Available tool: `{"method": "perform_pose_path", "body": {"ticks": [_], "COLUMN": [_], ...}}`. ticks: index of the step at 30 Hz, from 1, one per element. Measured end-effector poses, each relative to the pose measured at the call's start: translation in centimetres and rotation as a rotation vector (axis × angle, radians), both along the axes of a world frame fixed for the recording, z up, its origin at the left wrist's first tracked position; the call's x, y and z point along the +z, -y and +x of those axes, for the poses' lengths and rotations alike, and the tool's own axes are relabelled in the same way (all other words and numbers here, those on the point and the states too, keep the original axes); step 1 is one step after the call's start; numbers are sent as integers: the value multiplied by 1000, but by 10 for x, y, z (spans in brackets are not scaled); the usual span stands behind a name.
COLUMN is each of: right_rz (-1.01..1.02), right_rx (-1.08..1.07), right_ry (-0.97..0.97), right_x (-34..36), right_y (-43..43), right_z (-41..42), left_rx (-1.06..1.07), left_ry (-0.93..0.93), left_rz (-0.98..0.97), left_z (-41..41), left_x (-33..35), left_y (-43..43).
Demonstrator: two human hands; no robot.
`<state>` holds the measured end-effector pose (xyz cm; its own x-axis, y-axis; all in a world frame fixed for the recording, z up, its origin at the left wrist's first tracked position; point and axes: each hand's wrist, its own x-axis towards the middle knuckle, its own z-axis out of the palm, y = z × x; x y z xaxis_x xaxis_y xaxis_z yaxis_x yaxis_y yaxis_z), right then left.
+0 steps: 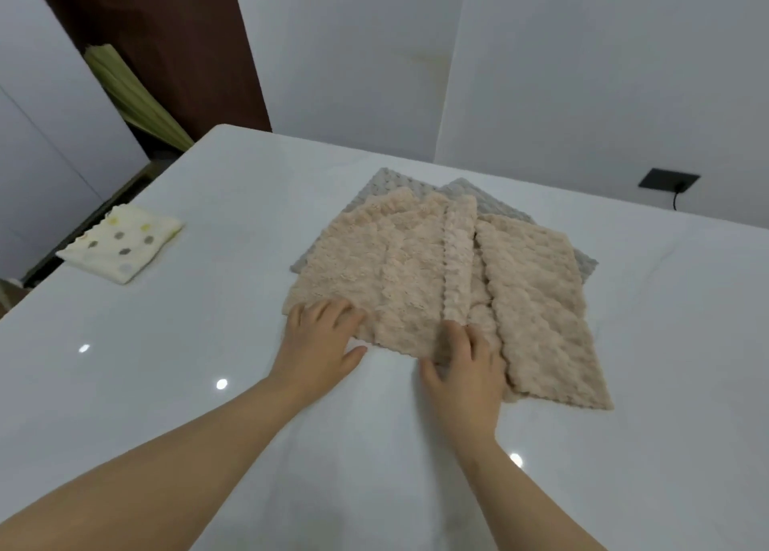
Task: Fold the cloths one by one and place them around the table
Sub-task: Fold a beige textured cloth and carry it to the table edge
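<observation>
A pile of fluffy cloths lies in the middle of the white table (174, 384). On top is a beige cloth (387, 271), beside it a second beige cloth (541, 301), and grey cloths (491, 205) stick out underneath at the back. My left hand (320, 342) lies flat with its fingers on the near left corner of the top beige cloth. My right hand (466, 367) rests on that cloth's near right corner, where the two beige cloths overlap, fingers bent on the edge. A folded cream cloth with dots (122, 242) sits near the table's left edge.
White walls stand close behind the table. A black socket plate with a cable (669, 179) is on the right wall. A dark wooden panel and a yellow-green fabric (137, 97) are beyond the table's far left corner.
</observation>
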<state>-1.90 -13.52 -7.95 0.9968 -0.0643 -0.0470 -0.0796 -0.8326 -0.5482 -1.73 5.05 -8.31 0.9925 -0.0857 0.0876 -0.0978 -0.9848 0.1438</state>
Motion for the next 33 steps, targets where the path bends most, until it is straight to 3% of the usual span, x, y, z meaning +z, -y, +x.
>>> {"method": "perform_pose_path", "body": {"ticks": [3, 6, 10, 14, 20, 28, 33], "right_rz": [6, 28, 100, 275, 516, 488, 368], "right_rx": [-103, -144, -125, -148, -218, -88, -9], "right_ry": [81, 162, 250, 356, 498, 394, 302], "right_x": [-12, -21, -28, -23, -17, -17, -18], "right_y": [-6, -4, -1, 1, 3, 0, 9], "right_z": [0, 1, 3, -3, -42, -140, -186], "left_rx": [31, -5, -143, -131, -125, -166, -221], "left_ry": [-8, 97, 246, 415, 618, 554, 499], "left_rz": [-297, -396, -321, -258, -393, -160, -157], "left_z": [6, 11, 14, 5, -35, -138, -184], "left_x": [-13, -24, -33, -35, -28, -29, -32], "left_y": [-13, -24, -35, -32, -28, -43, -50]}}
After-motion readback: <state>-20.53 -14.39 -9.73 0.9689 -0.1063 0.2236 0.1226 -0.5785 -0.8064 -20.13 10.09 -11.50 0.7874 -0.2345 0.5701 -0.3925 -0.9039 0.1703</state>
